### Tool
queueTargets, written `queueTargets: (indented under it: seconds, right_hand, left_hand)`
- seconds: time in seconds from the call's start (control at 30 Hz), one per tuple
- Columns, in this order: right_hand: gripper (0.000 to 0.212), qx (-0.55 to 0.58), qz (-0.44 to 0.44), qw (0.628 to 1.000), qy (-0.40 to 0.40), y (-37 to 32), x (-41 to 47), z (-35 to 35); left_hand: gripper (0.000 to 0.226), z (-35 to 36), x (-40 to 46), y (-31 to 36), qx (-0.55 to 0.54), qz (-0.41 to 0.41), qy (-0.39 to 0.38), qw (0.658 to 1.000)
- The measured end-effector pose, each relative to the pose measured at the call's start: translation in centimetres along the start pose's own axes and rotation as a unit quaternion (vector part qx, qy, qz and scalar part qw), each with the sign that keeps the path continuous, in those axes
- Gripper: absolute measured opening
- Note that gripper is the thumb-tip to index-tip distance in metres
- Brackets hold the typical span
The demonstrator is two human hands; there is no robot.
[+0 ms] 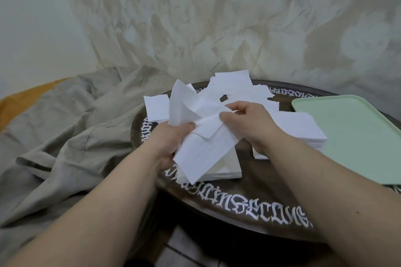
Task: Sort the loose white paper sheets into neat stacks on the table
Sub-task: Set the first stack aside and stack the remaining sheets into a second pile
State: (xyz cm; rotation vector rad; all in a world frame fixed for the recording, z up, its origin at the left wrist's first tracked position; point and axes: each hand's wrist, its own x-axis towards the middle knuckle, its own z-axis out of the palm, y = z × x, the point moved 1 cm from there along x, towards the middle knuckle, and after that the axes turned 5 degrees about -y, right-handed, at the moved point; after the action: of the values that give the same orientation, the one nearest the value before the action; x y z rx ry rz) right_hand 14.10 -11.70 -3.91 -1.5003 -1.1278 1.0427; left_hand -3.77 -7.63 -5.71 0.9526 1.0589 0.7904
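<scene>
Head view: at frame centre, the left hand point(171, 138) grips a messy bunch of sheets point(201, 128), thumb on top; the right hand point(249, 123) pinches the bunch's upper edge. Below lies a stack point(230, 169) on the table point(217, 199); loose sheets point(234, 86) behind, another stack point(303, 128) beside a green tray point(355, 136) at right.

White blackletter lettering runs around the rim of the round dark table point(249, 191). Only a near stretch resembling "SECONS" can be made out; the rest is illegible

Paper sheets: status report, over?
Both hands, left hand and right hand, gripping loose sheets. Neat stack beside green tray. Nothing in the way.
</scene>
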Motion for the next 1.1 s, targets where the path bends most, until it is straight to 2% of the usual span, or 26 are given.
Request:
queueTargets:
  seconds: [0.13,0.27,0.37,0.57,0.63,0.73,0.8,0.9,1.0,1.1]
  right_hand:
    - [0.005,-0.081,-0.010,0.996,0.042,1.6,-2.6,-0.3]
    - [0.017,-0.050,-0.017,0.998,0.023,3.4,-4.0,0.0]
    - [0.002,-0.087,-0.048,0.995,0.010,3.7,-4.3,0.1]
    - [0.008,-0.115,-0.060,0.990,0.054,4.2,-3.3,-0.3]
    - [0.009,-0.132,-0.094,0.980,0.118,4.2,-2.9,-0.6]
    - [0.007,-0.158,-0.207,0.942,0.213,3.8,-2.8,-1.1]
    - [0.007,-0.232,-0.272,0.915,0.189,4.4,-3.0,-1.0]
    - [0.008,-0.361,-0.272,0.889,0.069,6.1,-2.9,-0.8]
    - [0.009,-0.418,-0.239,0.876,-0.035,7.1,-2.7,-0.7]
    - [0.011,-0.451,-0.199,0.864,-0.105,7.4,-2.6,-0.4]
  left_hand:
    - [0.031,0.1,-1.8,-1.8,-0.024,-0.011,-0.024,0.999]
    - [0.025,0.2,-3.1,-3.4,0.034,-0.009,-0.049,0.998]
    - [0.026,0.1,-3.5,-4.1,0.082,-0.013,-0.080,0.993]
    - [0.029,-1.4,-2.5,-4.3,0.085,-0.031,-0.106,0.990]
    - [0.027,-1.5,-2.3,-4.4,0.076,-0.006,-0.079,0.994]
    - [0.019,-2.0,-1.6,-3.6,0.032,0.111,0.083,0.990]
    - [0.018,-3.1,-0.9,-2.8,-0.031,0.179,0.197,0.963]
    - [0.011,-4.9,-0.2,-2.8,-0.067,0.184,0.279,0.940]
    - [0.012,-5.3,-0.2,-3.1,-0.068,0.167,0.286,0.941]
    - [0.015,-4.7,-0.3,-3.1,-0.073,0.178,0.263,0.946]
